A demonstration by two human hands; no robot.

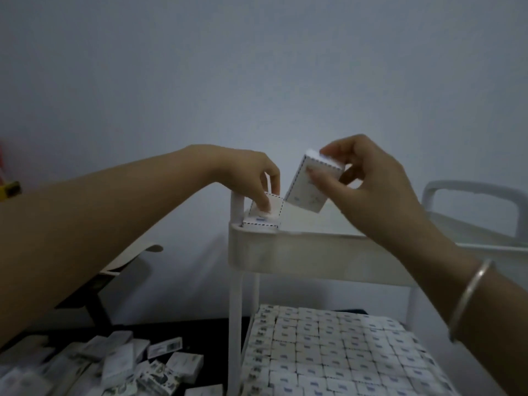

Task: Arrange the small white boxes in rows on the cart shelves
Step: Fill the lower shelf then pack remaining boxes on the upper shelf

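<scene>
while both hands are up at the cart: each one has a small white box, both at the near left corner of the top shelf [314, 250]
left hand [251, 172]: fingers point down and are curled, thumb and fingertips pinch the corner box [264, 214] by its upper part
corner box: sits inside the top shelf rim, right against the white post [236, 207], a blue mark on its near face; slightly tilted or upright, too blurred to tell
right hand [368, 178]: thumb is pressed on the broad face of the held box [307, 185], the other fingers are curled over its top end; firm pinch
held box: in the air, tilted with its top leaning right, low end above the top shelf and just beside the corner box; touching or not, cannot tell
lower shelf [411, 284]: packed with rows of boxes [328, 347], standing tight side by side, blue marks facing up
loose boxes [120, 364]: untidy heap on a dark surface [200, 330] left of the cart, lying at mixed angles
bracelet [468, 298]: thin metal band on the right wrist
cart handle [471, 192]: pale loop at the far right, behind the right hand
wall [257, 67]: plain, pale grey-blue, dim light
</scene>
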